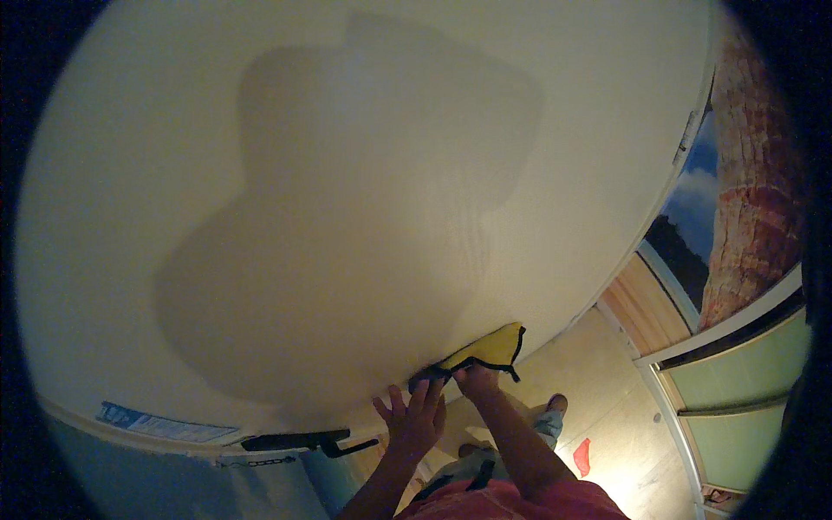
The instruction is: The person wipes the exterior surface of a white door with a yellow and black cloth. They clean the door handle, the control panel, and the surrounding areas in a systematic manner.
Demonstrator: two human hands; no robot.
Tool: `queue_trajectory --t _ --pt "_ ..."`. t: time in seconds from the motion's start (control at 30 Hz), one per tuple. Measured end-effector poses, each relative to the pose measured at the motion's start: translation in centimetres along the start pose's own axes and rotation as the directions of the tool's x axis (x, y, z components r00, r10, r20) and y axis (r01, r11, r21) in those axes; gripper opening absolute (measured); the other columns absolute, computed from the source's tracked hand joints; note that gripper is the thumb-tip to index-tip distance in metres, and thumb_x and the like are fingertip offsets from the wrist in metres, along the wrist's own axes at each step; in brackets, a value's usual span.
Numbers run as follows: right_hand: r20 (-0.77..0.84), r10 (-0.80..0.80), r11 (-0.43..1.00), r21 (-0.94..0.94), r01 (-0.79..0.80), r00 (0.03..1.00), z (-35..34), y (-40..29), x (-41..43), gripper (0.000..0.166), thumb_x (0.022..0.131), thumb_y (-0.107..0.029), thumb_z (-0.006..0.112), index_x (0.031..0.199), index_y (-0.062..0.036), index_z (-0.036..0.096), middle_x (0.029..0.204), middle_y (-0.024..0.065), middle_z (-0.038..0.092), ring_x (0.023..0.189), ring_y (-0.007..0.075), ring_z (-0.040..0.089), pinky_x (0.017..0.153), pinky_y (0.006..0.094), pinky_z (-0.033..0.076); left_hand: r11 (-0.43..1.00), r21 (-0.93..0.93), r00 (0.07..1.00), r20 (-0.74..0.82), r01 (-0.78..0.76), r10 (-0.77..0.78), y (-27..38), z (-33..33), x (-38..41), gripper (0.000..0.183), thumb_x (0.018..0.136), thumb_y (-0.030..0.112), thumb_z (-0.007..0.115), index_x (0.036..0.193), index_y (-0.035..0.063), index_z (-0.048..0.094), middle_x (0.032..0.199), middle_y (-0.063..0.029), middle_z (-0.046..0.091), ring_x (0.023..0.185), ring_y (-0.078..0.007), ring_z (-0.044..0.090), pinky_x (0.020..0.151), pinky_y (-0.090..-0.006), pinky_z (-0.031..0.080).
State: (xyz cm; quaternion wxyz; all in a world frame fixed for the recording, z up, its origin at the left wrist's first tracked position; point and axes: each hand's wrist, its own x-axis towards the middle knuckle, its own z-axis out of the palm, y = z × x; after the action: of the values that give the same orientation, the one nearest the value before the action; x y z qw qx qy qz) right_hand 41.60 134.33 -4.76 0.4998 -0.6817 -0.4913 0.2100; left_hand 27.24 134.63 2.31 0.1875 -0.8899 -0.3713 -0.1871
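A yellow cloth (pixel 497 348) with black edging lies against a large off-white door (pixel 364 195). My right hand (pixel 478 380) grips the cloth at its lower edge, and the cloth's far corner sticks out to the right. Beside it, my left hand (pixel 416 416) has its fingers spread, with some fingertips at the dark left end of the cloth. How firmly those fingertips press cannot be told. A broad shadow falls across the door above both hands.
Left of my left hand, a black lever handle (pixel 348 447) juts from the door, near a short chain (pixel 260 463). A blue-and-white label (pixel 166 424) bears writing. On the floor (pixel 585 364) lies a red scrap (pixel 582 457). Green panels (pixel 734 370) stand at right.
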Motion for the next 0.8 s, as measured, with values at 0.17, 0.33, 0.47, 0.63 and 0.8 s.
queue_trajectory --t 0.17,0.33,0.47,0.63,0.8 --pt "-0.638 -0.245 0.902 0.126 0.413 0.730 0.2 1.0 2.3 0.062 0.073 -0.035 0.059 0.122 -0.0091 0.031 0.121 0.0239 0.027 0.110 0.0377 0.034 0.092 0.0472 0.028 1.000 0.005 0.999 -0.031 -0.023 0.023 1.4 -1.7 2.9 0.035 0.073 0.033 0.056 0.107 0.0224 0.056 0.114 -0.0029 0.041 0.103 -0.0404 0.032 0.086 -0.0642 0.016" --pt "-0.652 -0.491 0.871 -0.349 0.346 0.578 -8.3 -5.5 7.8 0.055 0.081 -0.039 0.040 0.125 -0.0089 0.025 0.132 0.0317 0.009 0.120 0.0508 0.013 0.094 0.0588 0.013 1.000 0.000 0.985 -0.171 0.005 -0.005 3.2 -3.2 7.3 0.036 0.074 0.035 0.055 0.107 0.0211 0.057 0.117 -0.0027 0.040 0.102 -0.0407 0.031 0.090 -0.0654 0.005" --pt "-0.659 -0.452 0.891 -0.361 0.275 0.601 -7.6 -2.2 7.6 0.051 0.079 -0.036 0.040 0.120 -0.0084 0.033 0.131 0.0375 0.007 0.121 0.0553 0.009 0.092 0.0673 0.005 0.998 -0.004 0.992 -0.115 -0.060 0.059 4.1 -0.9 6.7 0.039 0.075 0.034 0.053 0.111 0.0212 0.054 0.125 -0.0018 0.035 0.109 -0.0426 0.026 0.091 -0.0659 -0.001" --pt "-0.598 -0.280 0.956 -0.246 0.160 0.751 -2.8 5.8 4.4 0.056 0.077 -0.032 0.040 0.124 -0.0038 0.028 0.132 0.0374 0.005 0.121 0.0561 0.004 0.092 0.0672 0.002 0.984 0.045 0.984 0.029 -0.174 0.173 4.6 1.6 4.6 0.043 0.075 0.035 0.053 0.115 0.0202 0.051 0.128 -0.0025 0.031 0.107 -0.0428 0.027 0.092 -0.0654 0.001" --pt "-0.625 -0.243 0.969 -0.121 0.216 0.741 -6.7 0.9 6.1 0.047 0.081 -0.034 0.036 0.113 -0.0007 0.039 0.129 0.0383 0.011 0.121 0.0563 0.005 0.091 0.0678 -0.001 0.997 -0.037 0.998 -0.012 -0.070 0.070 5.7 0.5 6.0 0.043 0.075 0.037 0.053 0.113 0.0174 0.053 0.126 -0.0066 0.031 0.112 -0.0449 0.022 0.091 -0.0667 -0.001"
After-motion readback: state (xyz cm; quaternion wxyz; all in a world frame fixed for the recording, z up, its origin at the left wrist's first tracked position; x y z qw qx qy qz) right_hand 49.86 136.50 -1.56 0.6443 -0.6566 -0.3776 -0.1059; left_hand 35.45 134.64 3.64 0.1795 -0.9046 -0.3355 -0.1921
